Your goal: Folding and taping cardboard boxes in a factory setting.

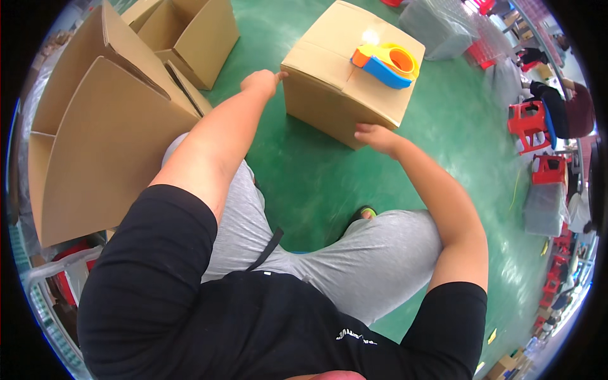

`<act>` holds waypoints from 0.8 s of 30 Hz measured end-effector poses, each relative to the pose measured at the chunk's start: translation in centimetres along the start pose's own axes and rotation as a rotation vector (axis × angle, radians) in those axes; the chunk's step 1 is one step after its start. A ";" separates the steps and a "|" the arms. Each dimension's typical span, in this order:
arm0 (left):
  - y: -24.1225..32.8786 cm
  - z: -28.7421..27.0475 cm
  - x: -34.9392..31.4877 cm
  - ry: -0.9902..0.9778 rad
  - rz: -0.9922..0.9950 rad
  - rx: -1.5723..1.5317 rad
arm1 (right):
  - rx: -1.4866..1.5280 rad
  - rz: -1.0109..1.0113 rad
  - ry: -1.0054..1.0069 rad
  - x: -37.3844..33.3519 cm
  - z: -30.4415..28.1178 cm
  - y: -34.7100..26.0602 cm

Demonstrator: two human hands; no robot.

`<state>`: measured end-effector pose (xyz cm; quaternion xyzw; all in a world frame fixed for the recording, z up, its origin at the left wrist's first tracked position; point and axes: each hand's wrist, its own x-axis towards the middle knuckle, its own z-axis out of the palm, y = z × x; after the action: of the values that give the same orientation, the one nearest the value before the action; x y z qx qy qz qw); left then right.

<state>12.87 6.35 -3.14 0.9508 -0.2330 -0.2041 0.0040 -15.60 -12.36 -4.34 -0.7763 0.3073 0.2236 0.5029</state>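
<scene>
1. So the cardboard box [332, 76] sits on the green floor [297, 183], ahead of and between both hands.
2. Left hand [259, 82]: fingers partly curled, at the box's left corner; can't tell if it's gripping.
3. Right hand [377, 137]: by the near side, towards its right end; can't tell if it's pressing or loose.
4. Tape dispenser [382, 72] lies on top, nearer the right hand.
</scene>
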 end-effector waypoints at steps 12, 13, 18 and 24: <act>0.1 4.2 2.9 -0.390 0.378 0.418 | 0.094 -0.313 0.048 1.2 -0.1 -2.1; 4.8 2.5 -1.2 -0.394 0.588 0.392 | 0.055 -0.117 0.064 0.1 -0.8 -0.1; 9.7 -2.5 -7.9 -0.452 0.901 0.227 | -0.302 0.026 -0.144 -1.5 -1.4 -1.1; 9.6 -0.9 -4.1 -0.294 0.819 0.140 | -0.280 -0.018 -0.120 -3.9 -3.6 -1.7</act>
<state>5.64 -0.46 0.22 0.7389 -0.6020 -0.3025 -0.0132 -17.04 -14.17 0.73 -0.8268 0.2354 0.3056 0.4094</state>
